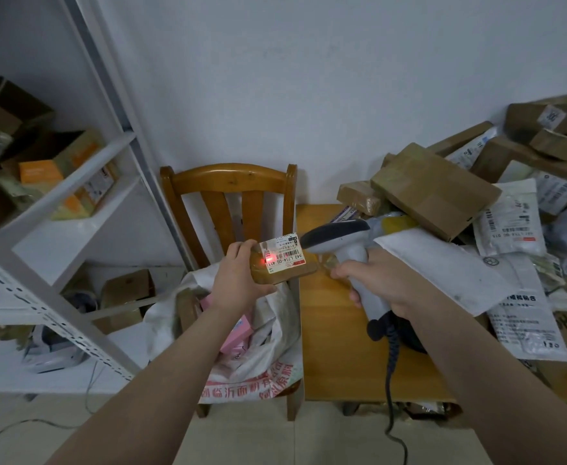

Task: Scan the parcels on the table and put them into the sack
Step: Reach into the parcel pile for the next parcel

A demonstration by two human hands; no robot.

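My left hand [238,276] grips a small brown parcel [295,271] with a white barcode label, held above the sack. A red scanner dot glows on the label's left end. My right hand [372,280] grips the handle of a grey and white barcode scanner [337,234], whose head points left at the label. The white woven sack [275,333] with red print sits open on a wooden chair [228,182] and holds pink boxes and other parcels. Several cardboard boxes and white mailer bags [449,193] are piled on the wooden table [335,357] at the right.
A white metal shelf unit [74,203] with boxes stands at the left. The scanner's coiled black cable [392,357] hangs over the table's front edge to the floor. A white wall lies behind the chair and table.
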